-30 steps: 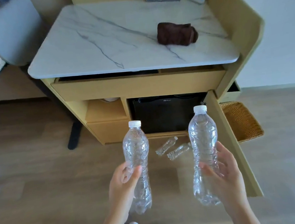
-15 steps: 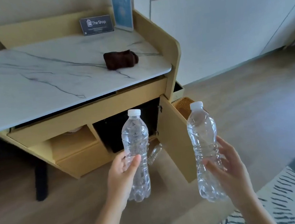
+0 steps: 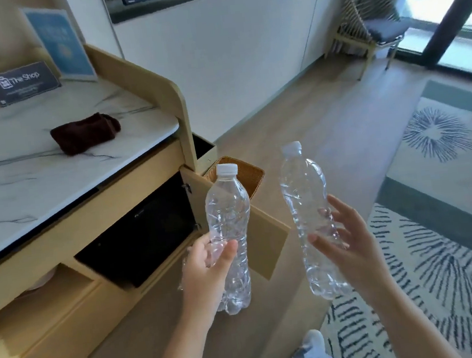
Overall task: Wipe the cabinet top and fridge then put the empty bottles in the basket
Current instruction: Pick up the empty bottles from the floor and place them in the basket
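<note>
The left hand (image 3: 206,267) curls thumb and fingers round the lower half of the left bottle (image 3: 228,209), which is thin clear plastic, crinkled and dented, held upright with a ribbed white cap. The right hand (image 3: 351,242) grips the right bottle (image 3: 303,188) with fingers spread behind it and the thumb across the front; this bottle is equally crumpled and leans its blurred cap slightly left. That makes two bottles held, one per hand, apart from each other. A glint of clear plastic beside the left wrist may be a third, though it is too hidden to tell. Just beyond the left bottle one woven brown basket (image 3: 250,174) stands on the wood floor (image 3: 295,119), behind the open cabinet door (image 3: 267,234). Left of the door sits the matte black fridge (image 3: 138,234). Above it, the veined white marble cabinet top (image 3: 37,178) carries one bunched dark brown cloth (image 3: 85,132) and two cards: a dark sign (image 3: 19,82) and a blue card (image 3: 62,42). A striped rug (image 3: 444,258) lies to the right.
</note>
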{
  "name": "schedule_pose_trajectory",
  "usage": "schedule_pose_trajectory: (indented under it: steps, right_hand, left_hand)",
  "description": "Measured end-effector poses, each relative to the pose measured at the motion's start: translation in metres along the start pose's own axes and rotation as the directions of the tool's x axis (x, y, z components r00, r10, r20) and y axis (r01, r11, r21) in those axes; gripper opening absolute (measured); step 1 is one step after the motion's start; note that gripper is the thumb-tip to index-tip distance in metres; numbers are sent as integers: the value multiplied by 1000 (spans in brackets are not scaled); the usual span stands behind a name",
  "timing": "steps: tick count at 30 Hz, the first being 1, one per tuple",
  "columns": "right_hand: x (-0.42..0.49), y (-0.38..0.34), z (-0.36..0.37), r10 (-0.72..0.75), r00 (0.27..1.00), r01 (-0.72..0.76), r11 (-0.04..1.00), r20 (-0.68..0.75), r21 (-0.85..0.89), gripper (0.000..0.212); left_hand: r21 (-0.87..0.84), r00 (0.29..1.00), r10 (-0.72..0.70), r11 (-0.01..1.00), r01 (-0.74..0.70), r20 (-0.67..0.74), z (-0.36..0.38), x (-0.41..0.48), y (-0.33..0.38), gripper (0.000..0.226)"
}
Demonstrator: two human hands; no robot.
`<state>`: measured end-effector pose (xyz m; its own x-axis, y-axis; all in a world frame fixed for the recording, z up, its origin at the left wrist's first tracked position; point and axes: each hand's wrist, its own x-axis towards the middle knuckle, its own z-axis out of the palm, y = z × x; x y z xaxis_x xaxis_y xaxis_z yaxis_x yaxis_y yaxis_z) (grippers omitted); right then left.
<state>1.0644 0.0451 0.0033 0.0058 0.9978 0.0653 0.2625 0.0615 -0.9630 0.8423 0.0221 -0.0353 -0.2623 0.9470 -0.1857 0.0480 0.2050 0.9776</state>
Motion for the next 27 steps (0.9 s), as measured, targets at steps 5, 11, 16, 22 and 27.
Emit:
schedule_pose_trajectory:
  steps: [5, 11, 16, 22, 27]
  right_hand:
    - [18, 23, -40, 21, 995, -16, 999, -96, 52, 65]
    - [71, 57, -106, 54, 988, -44, 996, -144, 76, 67]
    - [131, 75, -185, 59, 984, -51, 997, -165, 50, 68]
    - [195, 97, -242, 85, 986, -81, 996, -141, 34, 69]
    - [252, 115, -243, 119, 989, -115, 992, -88, 47, 69]
  left_hand:
    - [24, 995, -8, 1000, 5, 101, 56, 16, 12, 72]
    - [6, 986, -17, 1000, 16, 166, 152, 52, 21, 77]
    - [6, 981, -36, 999, 36, 189, 249, 95, 44, 95]
    - [-6, 988, -37, 999, 38, 147, 322, 137, 67, 73]
    - [2, 997, -54, 999, 54, 50, 334, 180, 63, 67]
